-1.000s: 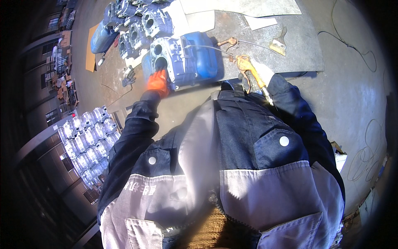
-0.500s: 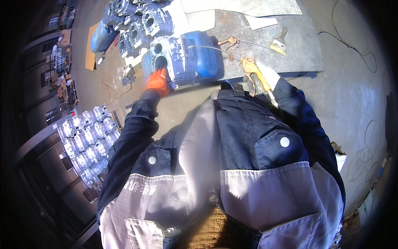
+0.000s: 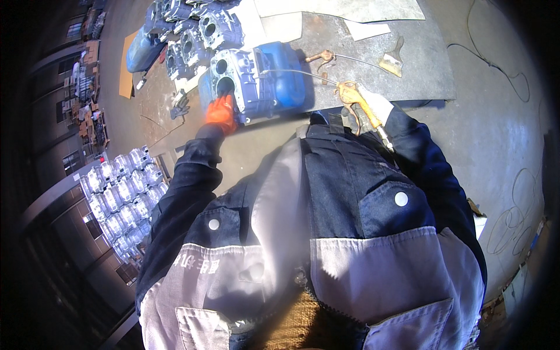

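A grey metal engine block (image 3: 248,87) with two round bores on its near-left face lies tilted against a blue plastic container (image 3: 286,79) on the bench. My left hand (image 3: 221,114), in an orange glove, grips the block at its lower bore, fingertips dipping inside. My right hand (image 3: 377,105), in a white glove, is closed round a yellow-orange air blow gun (image 3: 357,99). The gun's long thin nozzle runs leftward over the container, and its tip ends at the block's upper side. Part of the right hand's fingers is hidden behind the gun.
Several more engine blocks (image 3: 219,29) crowd the bench's far left. A second blow gun (image 3: 321,57) and a flat brush (image 3: 392,61) lie on the metal bench top (image 3: 420,81). Stacked shiny castings (image 3: 125,198) stand at left. A thin hose (image 3: 513,216) coils on the floor at right.
The blow gun has shifted slightly left, and its nozzle tip sits a little lower against the block. My left hand stays at the lower bore.
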A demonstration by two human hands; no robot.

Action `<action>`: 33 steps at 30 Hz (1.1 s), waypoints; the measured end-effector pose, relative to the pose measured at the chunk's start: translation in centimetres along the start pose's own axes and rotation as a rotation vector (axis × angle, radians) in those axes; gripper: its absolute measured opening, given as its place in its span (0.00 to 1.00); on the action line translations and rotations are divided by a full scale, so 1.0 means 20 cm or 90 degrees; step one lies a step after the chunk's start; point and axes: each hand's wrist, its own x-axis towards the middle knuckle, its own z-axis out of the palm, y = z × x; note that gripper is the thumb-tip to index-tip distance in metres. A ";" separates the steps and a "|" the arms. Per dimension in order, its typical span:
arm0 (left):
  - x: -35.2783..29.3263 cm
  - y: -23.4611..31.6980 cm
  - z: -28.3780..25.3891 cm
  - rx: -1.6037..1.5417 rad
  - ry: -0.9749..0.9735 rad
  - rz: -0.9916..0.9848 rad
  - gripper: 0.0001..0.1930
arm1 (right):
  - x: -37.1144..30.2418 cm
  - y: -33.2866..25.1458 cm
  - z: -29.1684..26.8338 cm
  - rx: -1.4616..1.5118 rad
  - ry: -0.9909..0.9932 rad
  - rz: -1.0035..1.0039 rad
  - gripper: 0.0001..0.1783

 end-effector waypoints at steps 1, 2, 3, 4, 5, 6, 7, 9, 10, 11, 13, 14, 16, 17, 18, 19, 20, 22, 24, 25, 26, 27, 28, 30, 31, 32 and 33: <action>0.00 0.00 0.00 -0.003 -0.003 -0.003 0.39 | -0.01 -0.01 0.00 0.038 -0.004 0.019 0.24; 0.00 0.00 -0.01 -0.005 -0.021 -0.009 0.39 | -0.01 -0.02 0.00 0.052 -0.009 0.017 0.24; 0.00 0.00 -0.01 -0.008 -0.038 -0.016 0.39 | -0.01 -0.03 0.00 0.065 -0.014 0.016 0.24; 0.00 0.01 -0.01 -0.008 -0.036 -0.015 0.39 | -0.01 -0.03 0.00 0.093 0.025 0.023 0.24; 0.00 0.01 -0.02 -0.007 -0.034 -0.015 0.40 | -0.01 -0.03 -0.01 0.121 0.064 0.031 0.25; 0.00 0.01 -0.02 -0.004 -0.037 -0.014 0.40 | 0.00 -0.03 -0.01 0.173 0.052 0.043 0.25; 0.00 0.01 -0.03 -0.007 -0.035 -0.016 0.40 | 0.00 -0.02 -0.02 0.094 0.069 0.023 0.25; 0.00 0.02 -0.03 -0.009 -0.039 -0.018 0.39 | 0.02 0.00 -0.04 0.012 0.020 0.005 0.25; 0.00 0.02 -0.04 -0.011 -0.030 -0.014 0.39 | 0.03 0.01 -0.05 -0.016 0.004 0.001 0.25; 0.00 0.02 -0.04 -0.013 -0.022 -0.011 0.39 | 0.03 0.01 -0.05 -0.017 0.006 0.010 0.25; 0.00 0.01 -0.04 -0.017 -0.019 -0.005 0.38 | 0.05 0.02 -0.05 0.023 0.021 0.031 0.25; 0.00 0.01 -0.03 -0.019 -0.024 -0.003 0.37 | 0.05 0.03 -0.04 0.065 0.035 0.043 0.25; 0.00 0.01 -0.03 -0.021 -0.013 0.001 0.37 | 0.06 0.03 -0.01 0.026 0.065 0.023 0.25; 0.00 0.00 -0.02 -0.022 0.003 0.003 0.36 | 0.06 0.02 0.01 -0.054 0.081 -0.008 0.24; 0.00 0.00 -0.02 -0.023 0.020 0.005 0.36 | 0.06 0.02 0.04 -0.135 0.096 -0.040 0.24; 0.00 0.00 -0.01 -0.012 0.019 0.009 0.36 | 0.05 0.00 0.06 -0.026 0.113 0.003 0.22; 0.00 0.00 -0.01 -0.001 0.018 0.012 0.36 | 0.03 -0.02 0.08 0.000 0.077 -0.023 0.21; 0.00 0.00 -0.01 0.006 0.013 0.008 0.36 | -0.01 -0.06 0.12 0.042 0.074 -0.059 0.20; 0.00 0.01 -0.02 -0.001 -0.010 -0.001 0.36 | -0.01 -0.11 0.15 -0.004 0.025 -0.044 0.22; 0.00 0.01 -0.02 -0.007 -0.018 -0.005 0.36 | 0.00 -0.12 0.16 -0.080 0.046 -0.054 0.23; 0.00 0.01 -0.03 -0.013 -0.041 -0.006 0.37 | 0.01 -0.13 0.17 -0.148 0.048 -0.067 0.25; 0.00 0.01 -0.04 -0.008 -0.043 -0.005 0.37 | 0.02 -0.13 0.18 -0.164 0.004 -0.025 0.27; 0.00 0.01 -0.04 -0.013 -0.049 -0.008 0.37 | 0.04 -0.14 0.18 -0.173 0.024 -0.014 0.27; 0.00 0.02 -0.04 0.001 -0.039 -0.009 0.37 | 0.08 -0.13 0.17 -0.186 0.037 0.008 0.27; 0.00 0.02 -0.04 -0.002 -0.024 -0.005 0.37 | 0.10 -0.12 0.16 -0.289 0.077 -0.109 0.26; -0.01 0.02 -0.04 -0.002 -0.025 -0.005 0.37 | 0.12 -0.13 0.14 -0.240 0.086 -0.099 0.26; -0.01 0.02 -0.04 -0.004 -0.022 0.001 0.37 | 0.15 -0.14 0.13 -0.191 0.095 -0.089 0.26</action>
